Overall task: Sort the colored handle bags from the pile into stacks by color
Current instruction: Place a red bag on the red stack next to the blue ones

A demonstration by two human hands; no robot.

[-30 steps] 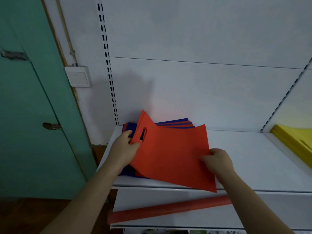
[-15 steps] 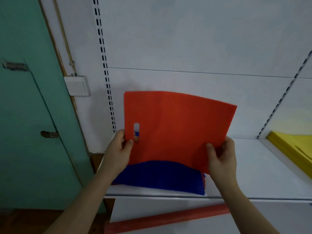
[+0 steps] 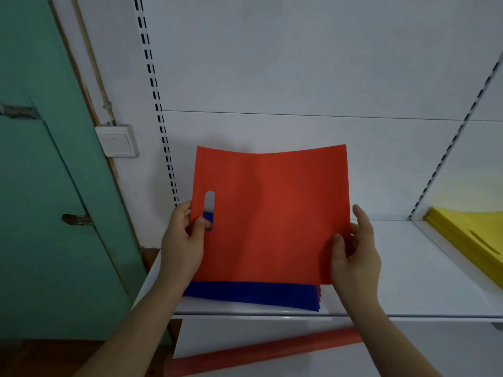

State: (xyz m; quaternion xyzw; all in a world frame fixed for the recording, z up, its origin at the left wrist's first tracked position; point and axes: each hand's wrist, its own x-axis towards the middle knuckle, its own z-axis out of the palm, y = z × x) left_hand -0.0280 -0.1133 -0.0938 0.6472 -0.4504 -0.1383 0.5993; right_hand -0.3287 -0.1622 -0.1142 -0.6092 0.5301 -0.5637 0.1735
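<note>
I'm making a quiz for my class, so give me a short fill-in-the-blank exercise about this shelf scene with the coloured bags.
1. Both hands hold up a bag coloured ____.
2. The left hand pinches the bag's edge beside its ____ slot.
3. The top bag of the pile on the shelf is ____.
4. The stack at the far right is ____.

Missing words: red; handle; blue; yellow

From my end the red bag (image 3: pixel 272 213) looks like matt, slightly fuzzy non-woven cloth, no shine at all. The blue bags (image 3: pixel 250 293) under it have the same dull finish with a fine ribbed grain. The yellow bags (image 3: pixel 468 235) look matt too. The shelf (image 3: pixel 408 268) is smooth painted white with a faint sheen, and its front edge looks like glossy metal. The door (image 3: pixel 49 213) is flat matt green paint. The wall switch (image 3: pixel 117 141) is smooth plastic.
</note>
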